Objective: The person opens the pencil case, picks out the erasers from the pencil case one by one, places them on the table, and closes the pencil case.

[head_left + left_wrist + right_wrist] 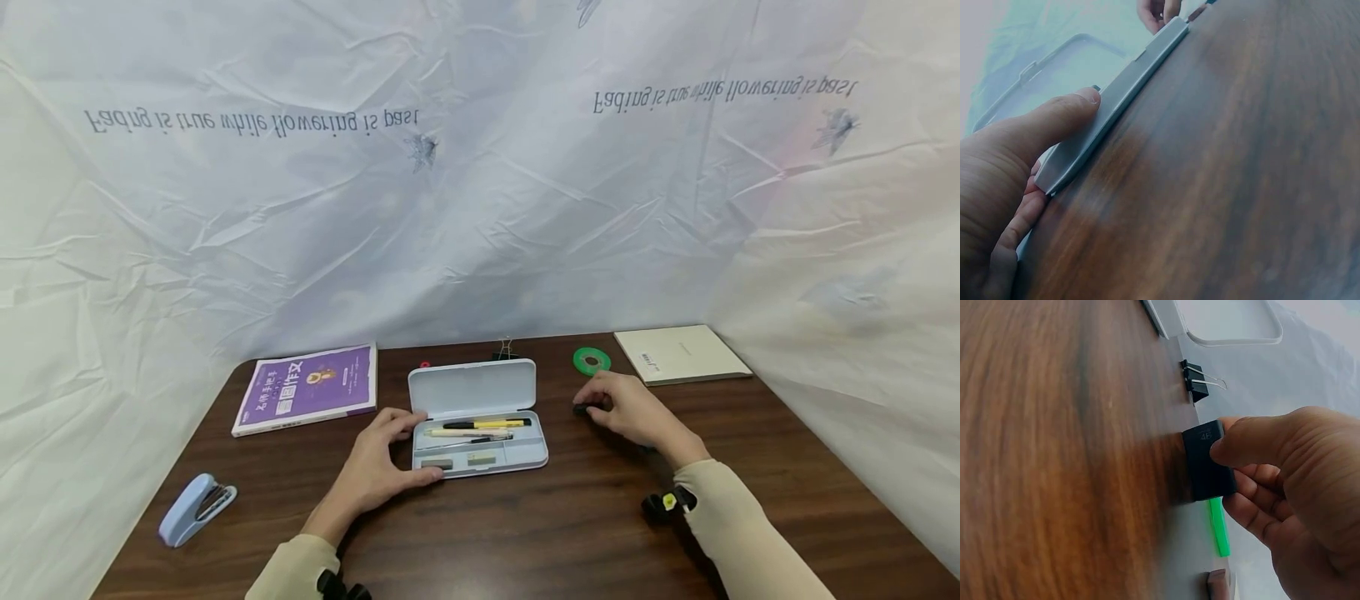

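Observation:
A light blue pencil case (527,451) lies with its lid raised at the middle of the table. My left hand (380,457) holds its left end, the thumb on the front edge and the fingers round the far side. Inside are a yellow-and-black pen (487,424), a cream pen (457,432), a slim clear-and-black pen (487,439) and two small blocks in the front compartments. To the right of the case, my right hand (626,407) pinches a black eraser (1200,472) printed "4B" between thumb and fingers, low over the table.
Behind the right hand lies a green tape roll (592,361), with a cream notebook (682,354) farther right. A black binder clip (1195,381) stands behind the case. At left are a purple book (307,387) and a blue stapler (191,508). A white sheet (480,208) hangs behind the table.

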Available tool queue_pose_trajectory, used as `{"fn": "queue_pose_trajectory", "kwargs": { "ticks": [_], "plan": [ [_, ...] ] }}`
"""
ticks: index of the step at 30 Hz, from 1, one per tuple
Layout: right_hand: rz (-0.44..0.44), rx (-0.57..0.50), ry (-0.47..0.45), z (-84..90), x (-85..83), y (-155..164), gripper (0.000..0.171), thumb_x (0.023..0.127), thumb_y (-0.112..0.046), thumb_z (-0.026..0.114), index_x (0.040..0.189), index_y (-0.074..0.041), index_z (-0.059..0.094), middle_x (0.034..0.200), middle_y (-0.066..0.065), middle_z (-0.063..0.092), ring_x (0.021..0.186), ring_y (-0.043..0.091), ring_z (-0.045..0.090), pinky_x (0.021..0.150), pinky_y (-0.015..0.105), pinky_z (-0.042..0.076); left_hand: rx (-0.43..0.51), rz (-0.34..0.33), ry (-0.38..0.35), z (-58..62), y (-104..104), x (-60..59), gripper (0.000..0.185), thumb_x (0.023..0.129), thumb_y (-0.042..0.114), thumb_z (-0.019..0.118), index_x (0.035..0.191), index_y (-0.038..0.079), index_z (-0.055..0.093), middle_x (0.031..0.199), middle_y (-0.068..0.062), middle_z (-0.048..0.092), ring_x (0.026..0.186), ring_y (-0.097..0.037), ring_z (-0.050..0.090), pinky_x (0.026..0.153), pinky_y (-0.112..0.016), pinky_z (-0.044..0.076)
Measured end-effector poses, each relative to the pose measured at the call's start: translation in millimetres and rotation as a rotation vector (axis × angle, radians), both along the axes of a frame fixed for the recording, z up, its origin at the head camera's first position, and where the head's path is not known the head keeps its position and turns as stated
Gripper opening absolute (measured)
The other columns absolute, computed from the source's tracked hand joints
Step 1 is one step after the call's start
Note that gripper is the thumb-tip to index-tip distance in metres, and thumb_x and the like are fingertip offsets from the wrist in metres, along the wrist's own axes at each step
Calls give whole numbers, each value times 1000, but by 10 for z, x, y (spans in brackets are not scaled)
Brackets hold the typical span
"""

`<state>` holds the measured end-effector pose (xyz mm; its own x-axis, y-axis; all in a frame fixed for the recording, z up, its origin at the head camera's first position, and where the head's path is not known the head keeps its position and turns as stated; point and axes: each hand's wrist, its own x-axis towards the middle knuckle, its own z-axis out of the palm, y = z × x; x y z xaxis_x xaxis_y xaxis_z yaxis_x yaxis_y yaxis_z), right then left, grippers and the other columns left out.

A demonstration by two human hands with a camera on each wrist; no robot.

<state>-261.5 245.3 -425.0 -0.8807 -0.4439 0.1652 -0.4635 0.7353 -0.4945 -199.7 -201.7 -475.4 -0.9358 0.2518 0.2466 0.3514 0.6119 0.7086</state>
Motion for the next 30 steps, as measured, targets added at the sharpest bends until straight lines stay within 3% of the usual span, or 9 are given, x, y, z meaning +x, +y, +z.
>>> {"fn": "queue_pose_trajectory", "kwargs": {
  "ticks": [8, 17, 26, 30],
  "plan": [
    [45, 10, -121, 53, 10, 7, 22, 97, 0, 84, 105, -21, 81, 104, -7, 72, 91, 13, 64, 78, 30, 56, -6, 8, 1, 10, -2, -3, 91, 75, 56, 102, 151, 17, 70, 137, 2, 64, 124, -22, 69, 110, -50, 60],
    [47, 25, -137, 91, 24, 14, 19, 98, -4, 83, 105, -21, 82, 104, -8, 73, 90, 11, 63, 78, 30, 57, 0, -1, 7, 1, -4, 3, 92, 76, 56, 102, 151, 15, 70, 136, 1, 64, 123, -22, 69, 109, -49, 60],
    [19, -133, -71, 227, 84, -21, 16, 101, -6, 82, 117, -8, 80, 103, -4, 75, 95, 13, 70, 81, 28, 62, 6, -3, -3, -17, -4, 10, 92, 76, 56, 102, 151, 15, 70, 135, 1, 64, 124, -22, 69, 109, -49, 61],
    [33, -225, -56, 354, 137, -119, 20, 102, -9, 82, 122, -10, 80, 110, 1, 77, 99, 15, 72, 86, 29, 64, 7, -2, 5, -19, 2, -2, 91, 76, 56, 102, 151, 16, 70, 135, 1, 64, 124, -23, 69, 109, -49, 61]
  ]
}}
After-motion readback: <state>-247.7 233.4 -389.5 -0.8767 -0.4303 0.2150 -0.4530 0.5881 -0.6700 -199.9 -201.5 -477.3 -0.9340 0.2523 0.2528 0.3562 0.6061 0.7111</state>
